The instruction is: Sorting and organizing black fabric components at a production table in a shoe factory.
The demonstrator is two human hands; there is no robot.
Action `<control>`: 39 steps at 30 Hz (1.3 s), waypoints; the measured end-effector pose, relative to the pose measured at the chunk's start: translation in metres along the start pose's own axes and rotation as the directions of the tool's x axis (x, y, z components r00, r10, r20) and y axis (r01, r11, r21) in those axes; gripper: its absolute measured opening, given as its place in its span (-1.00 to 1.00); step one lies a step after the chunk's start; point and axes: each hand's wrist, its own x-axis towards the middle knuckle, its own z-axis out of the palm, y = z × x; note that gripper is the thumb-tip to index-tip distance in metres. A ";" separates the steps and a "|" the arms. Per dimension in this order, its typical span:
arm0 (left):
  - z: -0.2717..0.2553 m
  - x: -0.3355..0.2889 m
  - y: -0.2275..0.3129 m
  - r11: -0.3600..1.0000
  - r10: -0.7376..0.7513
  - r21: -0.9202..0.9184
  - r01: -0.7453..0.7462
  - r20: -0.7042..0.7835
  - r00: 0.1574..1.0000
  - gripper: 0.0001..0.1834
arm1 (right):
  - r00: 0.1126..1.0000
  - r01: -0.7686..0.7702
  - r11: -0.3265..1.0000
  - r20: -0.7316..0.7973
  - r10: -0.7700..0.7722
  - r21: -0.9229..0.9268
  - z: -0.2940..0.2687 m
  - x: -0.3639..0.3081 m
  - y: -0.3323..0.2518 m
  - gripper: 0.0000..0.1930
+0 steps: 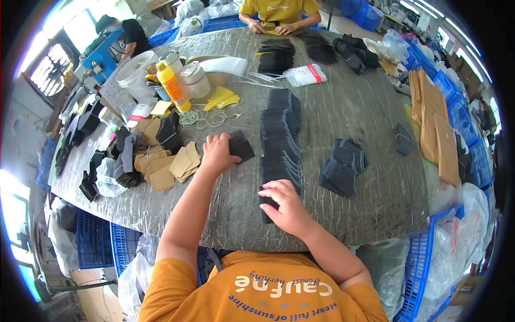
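My left hand [217, 153] is closed on a dark grey rectangular fabric piece [242, 147], held at its left edge just above the table. Whether it is one layer or more I cannot tell. A long row of overlapping dark blue-grey fabric pieces [281, 139] runs away from me down the middle of the table. At the row's near end, my right hand [287, 206] has thumb and fingers curled round a dark fabric piece [269, 202], partly hidden by the hand. To the right lies a loose pile of similar pieces [343, 166].
Tan card pieces [185, 161], rubber bands [212, 119], a yellow bottle [173, 86] and a white bucket [137, 72] crowd the left side. Across the table [386, 204] a co-worker's hands [273, 28] hold something yellow near dark stacks [276, 56]. Brown cardboard [429, 118] lines the right edge.
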 end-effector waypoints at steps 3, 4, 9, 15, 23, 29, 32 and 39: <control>-0.003 -0.006 0.000 1.000 -0.026 0.006 0.026 -0.010 1.000 -0.33 | 0.999 0.027 0.999 0.026 -0.028 0.039 0.015 0.008 -0.002 -0.70; -0.003 -0.010 -0.001 0.999 -0.033 -0.009 0.033 -0.003 0.999 -0.34 | 0.999 -0.051 0.992 0.026 0.048 0.116 0.020 0.008 -0.001 -0.66; -0.012 -0.077 0.011 0.331 -0.033 -0.909 0.252 0.256 0.966 -0.55 | 0.925 -0.174 0.906 -0.251 0.285 0.387 0.057 0.011 0.006 -0.59; 0.014 -0.149 0.000 -0.096 -0.229 -0.993 -0.075 -0.051 0.972 -0.58 | 0.988 -0.152 0.977 0.057 0.145 0.148 0.055 0.020 -0.019 -0.75; 0.022 -0.173 0.007 0.503 -0.071 -0.859 -0.097 -0.153 0.986 -0.49 | 0.998 -0.012 1.000 0.069 0.010 0.027 0.097 -0.004 -0.009 -0.59; 0.022 -0.156 0.032 -0.274 -0.291 -0.957 0.097 0.179 0.940 -0.63 | 0.985 0.168 0.981 -0.026 -0.171 -0.092 0.072 -0.004 -0.023 -0.63; 0.009 -0.139 0.040 -0.446 -0.172 -0.887 0.123 0.220 0.960 -0.83 | 0.972 0.235 0.948 -0.065 -0.227 0.214 0.054 -0.009 -0.031 -0.60; 0.013 -0.128 0.047 -0.514 0.194 -0.821 0.250 0.172 0.966 -0.53 | 0.910 -0.109 0.813 0.272 0.314 -0.572 0.010 -0.053 0.002 -0.33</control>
